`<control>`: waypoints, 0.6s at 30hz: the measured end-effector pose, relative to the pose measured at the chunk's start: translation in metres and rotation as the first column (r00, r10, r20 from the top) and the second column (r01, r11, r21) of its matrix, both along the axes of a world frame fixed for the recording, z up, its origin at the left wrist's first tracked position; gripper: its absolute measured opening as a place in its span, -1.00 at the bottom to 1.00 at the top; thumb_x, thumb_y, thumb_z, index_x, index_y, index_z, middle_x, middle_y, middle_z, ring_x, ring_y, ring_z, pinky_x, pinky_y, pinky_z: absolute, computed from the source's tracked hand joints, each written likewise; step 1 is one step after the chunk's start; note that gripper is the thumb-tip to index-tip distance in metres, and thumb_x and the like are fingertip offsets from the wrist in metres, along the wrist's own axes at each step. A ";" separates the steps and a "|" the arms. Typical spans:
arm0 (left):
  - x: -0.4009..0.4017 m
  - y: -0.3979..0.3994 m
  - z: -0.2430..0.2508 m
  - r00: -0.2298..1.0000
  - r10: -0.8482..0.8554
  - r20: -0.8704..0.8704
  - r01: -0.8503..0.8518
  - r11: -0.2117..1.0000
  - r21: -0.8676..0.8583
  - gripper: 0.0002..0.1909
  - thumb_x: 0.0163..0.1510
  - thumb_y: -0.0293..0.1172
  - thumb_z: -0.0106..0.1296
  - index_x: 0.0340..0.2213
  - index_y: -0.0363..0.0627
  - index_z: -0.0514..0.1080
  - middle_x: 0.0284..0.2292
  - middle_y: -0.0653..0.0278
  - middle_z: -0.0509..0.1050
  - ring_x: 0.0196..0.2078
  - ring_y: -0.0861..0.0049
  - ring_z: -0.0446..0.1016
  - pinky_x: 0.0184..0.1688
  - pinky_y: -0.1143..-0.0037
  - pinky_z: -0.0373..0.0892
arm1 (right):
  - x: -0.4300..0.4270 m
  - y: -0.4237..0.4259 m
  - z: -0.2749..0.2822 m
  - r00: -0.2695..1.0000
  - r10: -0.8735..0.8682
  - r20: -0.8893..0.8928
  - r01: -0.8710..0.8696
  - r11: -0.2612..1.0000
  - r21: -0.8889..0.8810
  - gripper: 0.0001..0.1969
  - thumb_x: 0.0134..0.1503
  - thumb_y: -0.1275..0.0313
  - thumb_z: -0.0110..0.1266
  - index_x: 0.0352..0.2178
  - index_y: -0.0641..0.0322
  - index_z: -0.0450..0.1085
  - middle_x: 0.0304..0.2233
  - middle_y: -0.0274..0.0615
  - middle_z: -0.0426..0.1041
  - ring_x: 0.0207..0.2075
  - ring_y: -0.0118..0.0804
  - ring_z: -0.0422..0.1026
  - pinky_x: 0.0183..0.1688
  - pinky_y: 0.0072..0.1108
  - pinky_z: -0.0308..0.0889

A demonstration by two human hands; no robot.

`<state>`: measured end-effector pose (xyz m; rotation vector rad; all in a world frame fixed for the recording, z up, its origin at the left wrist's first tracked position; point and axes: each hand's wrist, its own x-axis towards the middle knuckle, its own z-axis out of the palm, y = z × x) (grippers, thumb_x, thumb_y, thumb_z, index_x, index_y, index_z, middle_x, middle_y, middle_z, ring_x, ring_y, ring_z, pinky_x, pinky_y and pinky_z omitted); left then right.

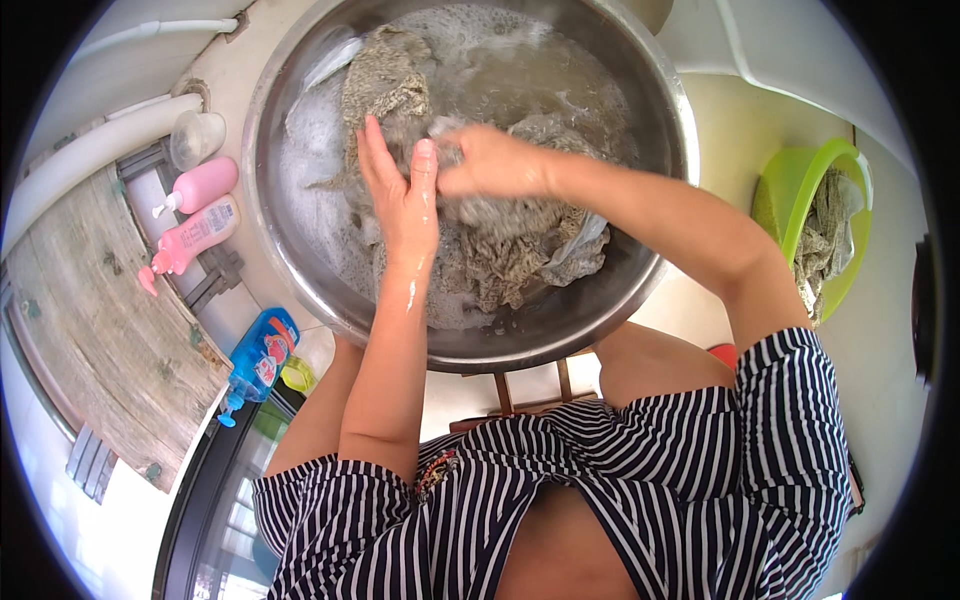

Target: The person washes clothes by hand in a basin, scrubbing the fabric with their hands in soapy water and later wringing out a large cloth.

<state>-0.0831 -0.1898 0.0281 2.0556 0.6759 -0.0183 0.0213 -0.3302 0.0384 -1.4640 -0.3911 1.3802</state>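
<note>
Before me stands a wide stainless steel basin point(679, 150) of cloudy, sudsy water. Wet, dark-speckled beige cloth point(386, 71) lies bunched in it, from the far left to the near right. My left hand point(401, 187) is upright over the middle of the cloth, thumb raised and fingers stretched out against it; its palm side is hidden. Just right of it, my right hand point(491, 161) is curled on a wet fold of cloth, fingertips close to the left thumb. Motion blurs this hand and the fabric under it. Sheer pale material point(577, 244) shows along the bundle's right side.
Left of the basin are a clear plastic cup point(199, 140), two pink pump bottles point(206, 185) and a blue pump bottle point(264, 352), beside a weathered wooden board point(105, 300). At right, a lime-green bucket point(791, 191) holds similar cloth point(825, 225). Pipes point(161, 28) run along the wall.
</note>
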 end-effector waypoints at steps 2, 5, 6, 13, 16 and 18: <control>0.001 0.005 0.002 0.998 -0.032 0.056 0.041 0.986 -0.163 -0.17 0.24 0.01 0.00 0.34 -0.14 -0.06 0.32 -0.13 -0.03 0.38 0.08 -0.04 0.38 0.23 -0.10 | -0.022 -0.023 0.008 0.999 -0.009 0.045 0.007 0.998 0.057 -0.28 -0.01 0.34 0.18 0.13 0.63 0.21 -0.04 0.18 0.49 -0.01 -0.18 0.47 0.08 -0.50 0.35; -0.007 -0.009 0.000 0.997 -0.041 0.069 0.068 0.888 -0.454 -0.15 0.22 -0.04 0.06 0.31 -0.28 -0.02 0.28 -0.12 0.11 0.34 0.19 0.08 0.34 0.33 0.03 | -0.015 -0.060 0.057 0.995 0.095 0.024 -0.095 0.995 0.015 -0.35 -0.04 0.42 0.17 0.10 0.55 0.29 -0.07 0.11 0.50 -0.02 -0.22 0.47 0.08 -0.50 0.34; -0.009 -0.012 0.002 0.983 -0.181 -0.035 0.141 0.860 -0.490 -0.21 0.23 -0.02 0.04 0.28 -0.28 0.07 0.24 -0.08 0.19 0.31 0.22 0.15 0.32 0.35 0.07 | -0.014 -0.075 0.065 0.999 0.025 0.049 -0.025 1.000 -0.006 -0.39 -0.06 0.43 0.15 0.06 0.54 0.34 -0.12 0.07 0.52 -0.09 -0.25 0.48 0.03 -0.52 0.36; -0.002 -0.036 0.037 0.871 -0.430 -0.235 0.328 0.868 -0.374 -0.35 0.27 0.15 -0.14 0.20 -0.04 0.28 0.16 0.01 0.34 0.24 0.14 0.26 0.30 0.26 0.09 | -0.006 -0.130 0.012 0.629 -0.096 0.771 0.554 0.751 -0.359 -0.43 0.07 0.39 0.11 0.16 0.08 0.28 0.02 -0.01 0.46 -0.05 -0.15 0.48 0.05 -0.39 0.34; -0.021 -0.028 0.008 0.905 -0.360 -0.226 0.399 0.903 0.162 -0.32 0.27 0.16 -0.19 0.30 0.12 0.12 0.28 -0.08 0.12 0.35 -0.10 -0.01 0.30 -0.06 -0.10 | -0.023 -0.092 -0.002 0.365 0.271 0.891 0.244 0.895 -0.372 -0.31 0.18 -0.12 -0.02 0.31 -0.37 0.07 0.40 -0.05 -0.11 0.36 0.31 -0.07 0.24 0.21 0.03; -0.041 -0.031 -0.032 0.941 -0.247 -0.233 0.320 0.871 0.371 -0.32 0.24 0.11 -0.13 0.31 0.24 0.10 0.35 0.00 -0.04 0.35 -0.22 -0.11 0.25 -0.10 -0.07 | -0.037 -0.068 -0.019 0.286 0.393 0.874 0.063 0.902 -0.426 -0.31 0.17 -0.26 -0.14 0.31 -0.53 0.03 0.41 -0.08 -0.19 0.40 0.27 -0.21 0.20 0.34 -0.04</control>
